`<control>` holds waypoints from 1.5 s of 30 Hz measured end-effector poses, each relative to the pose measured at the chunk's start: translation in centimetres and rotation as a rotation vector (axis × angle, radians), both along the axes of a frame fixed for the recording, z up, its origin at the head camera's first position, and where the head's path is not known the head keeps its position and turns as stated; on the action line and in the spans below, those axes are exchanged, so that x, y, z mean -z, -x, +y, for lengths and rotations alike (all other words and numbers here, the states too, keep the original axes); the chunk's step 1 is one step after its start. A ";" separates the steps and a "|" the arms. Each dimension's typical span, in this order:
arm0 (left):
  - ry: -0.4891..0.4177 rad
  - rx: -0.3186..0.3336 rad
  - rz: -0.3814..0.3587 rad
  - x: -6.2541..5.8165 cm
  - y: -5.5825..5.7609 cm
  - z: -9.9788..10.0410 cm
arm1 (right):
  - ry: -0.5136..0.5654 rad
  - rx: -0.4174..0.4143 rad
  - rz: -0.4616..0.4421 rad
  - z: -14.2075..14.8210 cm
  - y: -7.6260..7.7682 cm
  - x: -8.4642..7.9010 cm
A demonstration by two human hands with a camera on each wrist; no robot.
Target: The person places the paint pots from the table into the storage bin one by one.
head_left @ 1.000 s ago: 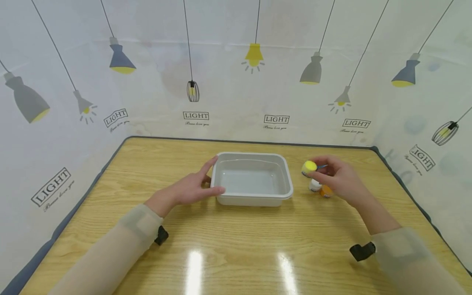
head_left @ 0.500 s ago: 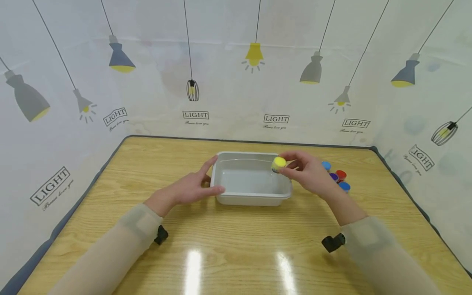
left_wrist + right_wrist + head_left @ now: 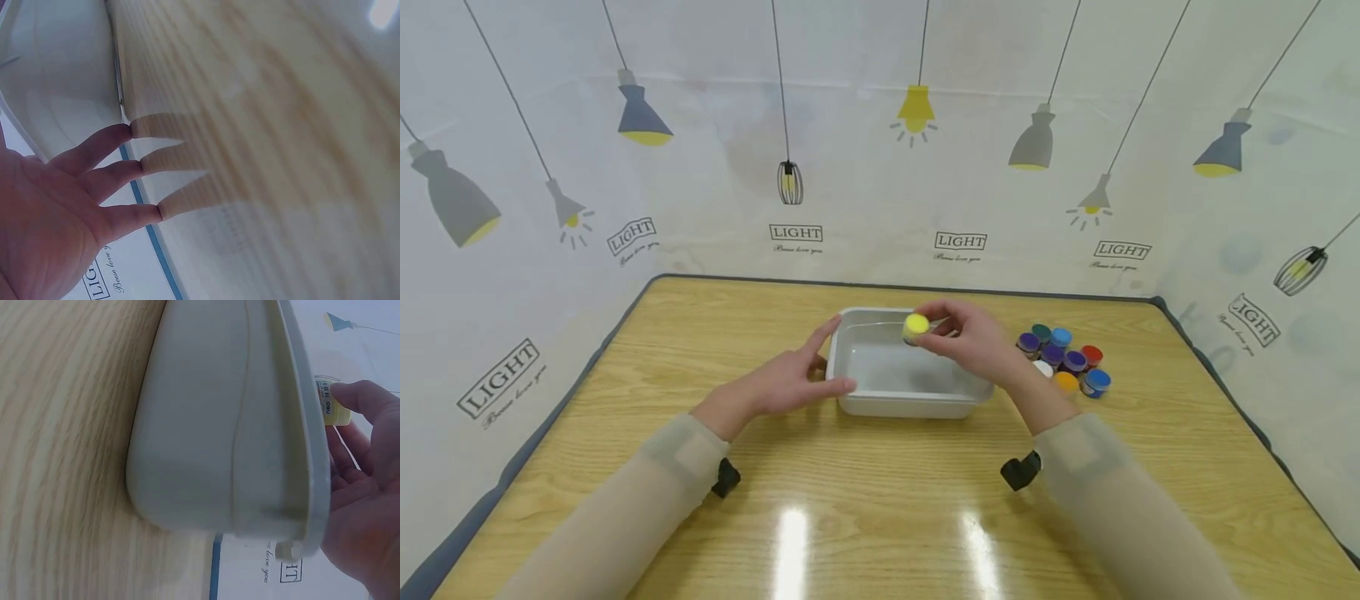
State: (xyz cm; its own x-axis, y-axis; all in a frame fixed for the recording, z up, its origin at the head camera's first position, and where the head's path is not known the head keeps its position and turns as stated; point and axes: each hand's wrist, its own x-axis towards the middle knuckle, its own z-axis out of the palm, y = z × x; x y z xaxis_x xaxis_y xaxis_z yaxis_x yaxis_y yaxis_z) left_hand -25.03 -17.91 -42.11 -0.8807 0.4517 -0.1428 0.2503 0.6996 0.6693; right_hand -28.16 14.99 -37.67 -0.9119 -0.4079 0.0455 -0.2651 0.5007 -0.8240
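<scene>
A pale grey rectangular plastic tub (image 3: 907,408) stands on the wooden table. My right hand (image 3: 976,335) holds a small paint jar with a yellow lid (image 3: 916,327) over the tub's inside, pinched between thumb and fingers. In the right wrist view that paint jar (image 3: 335,405) shows printed label text, just beyond the tub's rim (image 3: 307,425). At the tub's left end is my left hand (image 3: 781,383), thumb at the near rim and index finger along the left side. The left wrist view shows its other fingers (image 3: 112,178) fairly straight and spread, tips on the tabletop.
Several similar paint jars stand grouped right of the tub, among them a red-lidded jar (image 3: 1092,356), a blue-lidded jar (image 3: 1096,383), an orange-lidded jar (image 3: 1066,382) and a dark green-lidded jar (image 3: 1041,332). A wall sheet printed with lamps (image 3: 865,167) borders the table's back and sides.
My right hand has carried the yellow-lidded paint jar left from beside the other jars to over the tub, uncovering those jars. The left hand and the tub stay in place.
</scene>
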 end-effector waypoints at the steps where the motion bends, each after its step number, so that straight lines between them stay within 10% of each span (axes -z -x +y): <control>1: 0.002 -0.001 -0.001 0.0 0.0 0.0 | -0.008 -0.006 0.008 -0.3 0.2 0.0; 14: 0.012 -0.004 -0.003 0.1 0.2 -0.1 | 0.032 -0.057 -0.063 -3.9 2.4 0.8; 45: 0.004 -0.002 0.015 0.4 -0.1 0.0 | -0.257 -0.160 -0.135 -7.3 3.9 2.8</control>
State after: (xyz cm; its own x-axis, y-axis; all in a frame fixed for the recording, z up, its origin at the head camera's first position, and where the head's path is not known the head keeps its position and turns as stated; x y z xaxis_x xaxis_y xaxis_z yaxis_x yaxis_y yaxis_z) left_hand -24.93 -17.96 -42.47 -0.8837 0.4493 -0.1312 0.2590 0.7028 0.6625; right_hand -32.01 7.70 -40.46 -0.8263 -0.5289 -0.1938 -0.2543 0.6574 -0.7094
